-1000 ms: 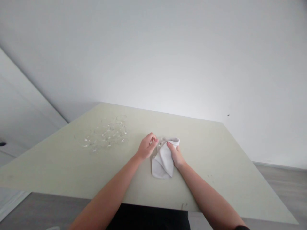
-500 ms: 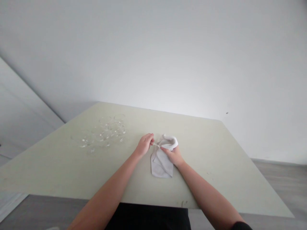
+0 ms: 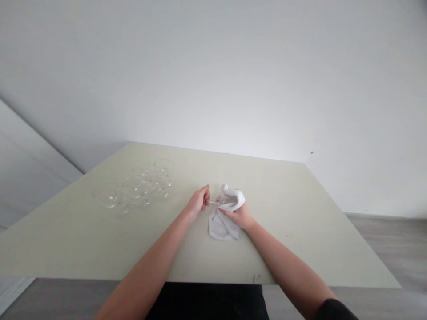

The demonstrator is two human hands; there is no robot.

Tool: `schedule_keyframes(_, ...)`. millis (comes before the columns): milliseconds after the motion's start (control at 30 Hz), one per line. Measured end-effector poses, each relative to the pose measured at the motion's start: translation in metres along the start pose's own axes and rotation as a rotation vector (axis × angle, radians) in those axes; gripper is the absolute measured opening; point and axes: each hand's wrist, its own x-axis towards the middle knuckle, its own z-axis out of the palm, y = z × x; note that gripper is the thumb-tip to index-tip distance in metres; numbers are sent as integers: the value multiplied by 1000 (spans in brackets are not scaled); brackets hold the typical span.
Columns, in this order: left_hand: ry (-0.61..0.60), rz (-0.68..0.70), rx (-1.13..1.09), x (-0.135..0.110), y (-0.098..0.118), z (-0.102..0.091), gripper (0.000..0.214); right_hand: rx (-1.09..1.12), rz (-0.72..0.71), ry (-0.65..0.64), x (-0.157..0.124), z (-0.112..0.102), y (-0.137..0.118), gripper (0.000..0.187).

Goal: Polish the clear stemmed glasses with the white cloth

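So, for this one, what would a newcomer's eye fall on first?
Probably the white cloth near the middle of the pale table, held in the right hand around the bowl of a clear stemmed glass; the left hand grips its stem end. Next, likely, comes the cluster of clear glassware on the table's left side, its outlines faint against the pale top.

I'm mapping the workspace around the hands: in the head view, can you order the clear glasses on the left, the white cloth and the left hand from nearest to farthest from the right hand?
1. White cloth: in the right hand itself.
2. Left hand: to its left, at the stem of the held glass.
3. Clear glasses: farthest, grouped on the table's left part.
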Motion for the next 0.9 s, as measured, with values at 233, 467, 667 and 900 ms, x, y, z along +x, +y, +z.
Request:
schedule_keyframes(233, 114, 944, 389, -25, 6, 1, 24, 405, 480, 182, 1, 7, -4, 47)
schedule_keyframes(467, 194, 626, 258, -12, 2, -2, 36, 311, 483, 159, -3, 7, -1, 48)
schedule_keyframes(667, 158, 30, -154, 5, -3, 0, 44, 615, 548, 248, 1, 1, 6, 45)
schedule_keyframes(900, 111, 422, 194, -8, 0, 2, 41, 314, 422, -50, 6, -7, 1, 33)
